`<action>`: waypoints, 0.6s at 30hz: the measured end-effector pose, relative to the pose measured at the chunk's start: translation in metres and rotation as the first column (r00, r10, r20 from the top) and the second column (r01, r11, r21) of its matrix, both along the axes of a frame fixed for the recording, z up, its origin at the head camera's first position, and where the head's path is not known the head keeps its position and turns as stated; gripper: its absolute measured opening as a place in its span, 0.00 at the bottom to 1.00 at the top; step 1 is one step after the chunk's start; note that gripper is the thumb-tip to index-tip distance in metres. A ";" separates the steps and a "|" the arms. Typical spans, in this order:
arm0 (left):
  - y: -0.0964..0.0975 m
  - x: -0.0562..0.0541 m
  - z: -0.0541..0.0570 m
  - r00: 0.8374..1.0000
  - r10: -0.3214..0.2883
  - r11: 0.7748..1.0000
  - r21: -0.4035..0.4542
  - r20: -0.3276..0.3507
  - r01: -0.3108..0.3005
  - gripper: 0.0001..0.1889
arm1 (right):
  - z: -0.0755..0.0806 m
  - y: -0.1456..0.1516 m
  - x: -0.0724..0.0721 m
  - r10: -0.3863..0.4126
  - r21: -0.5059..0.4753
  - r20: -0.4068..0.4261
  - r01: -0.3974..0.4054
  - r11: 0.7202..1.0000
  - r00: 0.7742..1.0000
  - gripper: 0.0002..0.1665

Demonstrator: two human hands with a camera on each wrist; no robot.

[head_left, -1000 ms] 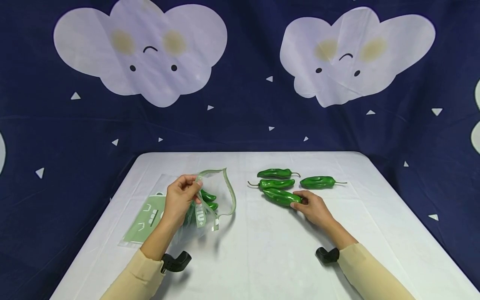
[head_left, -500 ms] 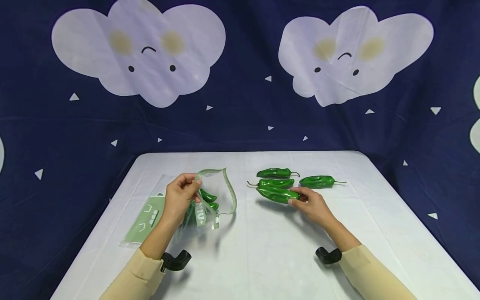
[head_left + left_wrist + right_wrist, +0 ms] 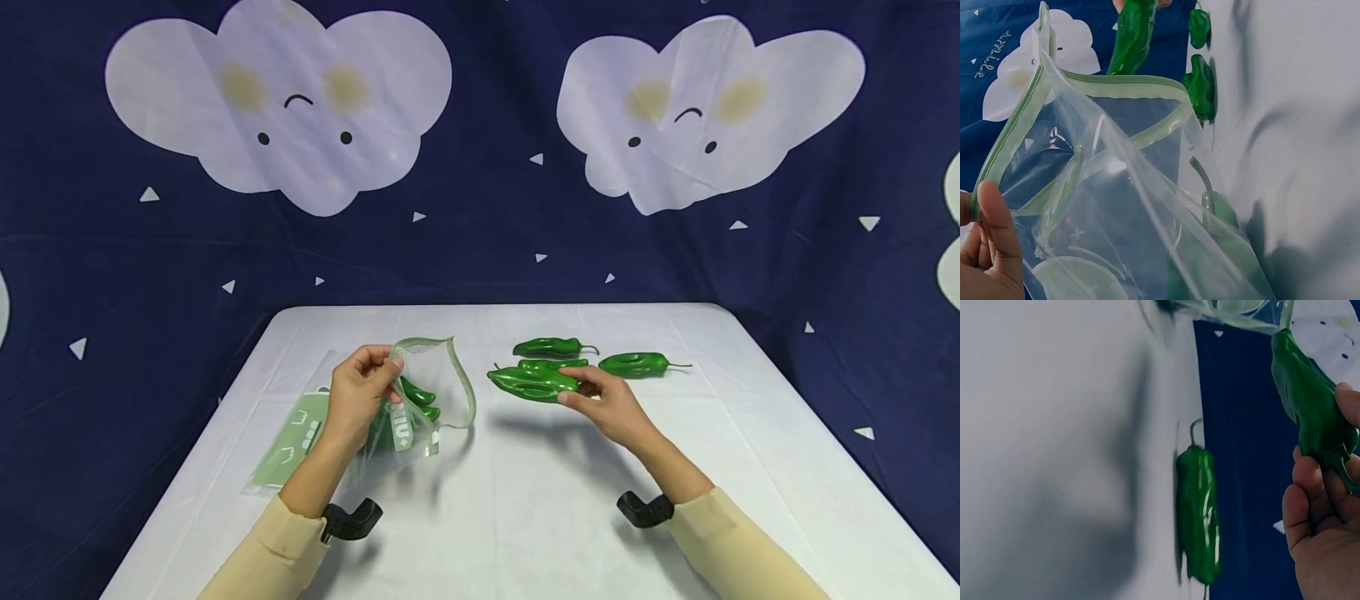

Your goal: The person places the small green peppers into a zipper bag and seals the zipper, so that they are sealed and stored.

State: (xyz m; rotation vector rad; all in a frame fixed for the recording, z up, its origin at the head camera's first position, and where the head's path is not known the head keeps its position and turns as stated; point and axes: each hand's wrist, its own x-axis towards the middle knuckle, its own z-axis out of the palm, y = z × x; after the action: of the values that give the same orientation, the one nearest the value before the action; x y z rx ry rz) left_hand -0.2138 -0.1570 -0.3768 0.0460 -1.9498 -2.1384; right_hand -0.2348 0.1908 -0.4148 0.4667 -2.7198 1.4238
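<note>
I'm pinching the clear bag [image 3: 1122, 86] by its rim with the left hand [image 3: 362, 392], likely so its mouth is gaping; the right hand [image 3: 611, 406] is pinching a green pepper [image 3: 525, 384] by its stem end above the table [image 3: 525, 517], tip facing bagward.

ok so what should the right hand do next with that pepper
I'd probably carry the held pepper across to the bag and in through its mouth: the right hand grips it at the stem end, raised off the table, tip toward the bag, while the left hand holds the bag's open edge, and other peppers lie inside.
</note>
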 end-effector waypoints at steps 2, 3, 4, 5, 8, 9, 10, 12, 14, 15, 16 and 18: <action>0.000 0.000 0.001 1.000 -0.002 1.000 -0.004 -0.003 0.002 0.10 | 0.004 -0.004 0.001 0.014 -0.008 -0.009 -0.014 1.000 1.000 0.27; 0.000 0.000 0.001 1.000 -0.003 1.000 -0.007 -0.005 0.003 0.10 | 0.005 -0.006 0.001 0.019 -0.010 -0.015 -0.019 1.000 1.000 0.26; 0.000 0.000 0.002 1.000 -0.004 1.000 -0.010 -0.007 0.004 0.10 | 0.006 -0.008 0.001 0.025 -0.010 -0.023 -0.025 1.000 0.999 0.26; 0.000 0.000 0.002 1.000 -0.006 1.000 -0.011 -0.008 0.006 0.11 | 0.008 -0.011 0.002 0.030 -0.011 -0.031 -0.030 0.999 0.999 0.26; 0.000 0.001 0.003 1.000 -0.010 1.000 -0.017 -0.014 0.010 0.11 | 0.010 -0.017 0.002 0.046 -0.008 -0.061 -0.046 0.999 0.997 0.26; 0.000 0.001 0.003 1.000 -0.012 1.000 -0.020 -0.017 0.011 0.11 | 0.011 -0.019 0.002 0.049 -0.006 -0.067 -0.050 0.999 0.997 0.26; 0.001 0.001 0.003 1.000 -0.013 1.000 -0.023 -0.019 0.013 0.11 | 0.012 -0.021 0.002 0.053 -0.004 -0.072 -0.053 0.999 0.996 0.26; 0.001 0.001 0.004 1.000 -0.014 1.000 -0.028 -0.023 0.013 0.10 | 0.013 -0.025 0.001 0.057 -0.005 -0.075 -0.057 0.998 0.996 0.26; 0.001 0.001 0.004 1.000 -0.015 0.999 -0.031 -0.025 0.014 0.10 | 0.015 -0.029 0.001 0.058 -0.007 -0.070 -0.059 0.998 0.996 0.26; 0.001 0.001 0.004 1.000 -0.015 0.999 -0.029 -0.025 0.014 0.10 | 0.016 -0.032 0.001 0.056 -0.008 -0.066 -0.057 0.998 0.996 0.26; 0.001 0.001 0.004 1.000 -0.016 1.000 -0.027 -0.025 0.015 0.10 | 0.016 -0.034 0.001 0.058 -0.012 -0.066 -0.059 0.998 0.996 0.26; 0.001 0.001 0.005 1.000 -0.018 1.000 -0.024 -0.023 0.017 0.10 | 0.018 -0.039 0.000 0.063 -0.015 -0.070 -0.064 0.998 0.996 0.26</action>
State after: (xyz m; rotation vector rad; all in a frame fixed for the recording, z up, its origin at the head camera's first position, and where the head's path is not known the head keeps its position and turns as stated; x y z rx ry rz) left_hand -0.2125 -0.1557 -0.3722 -0.0002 -1.9689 -2.1168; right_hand -0.2347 0.1514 -0.3965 0.5954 -2.6591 1.4167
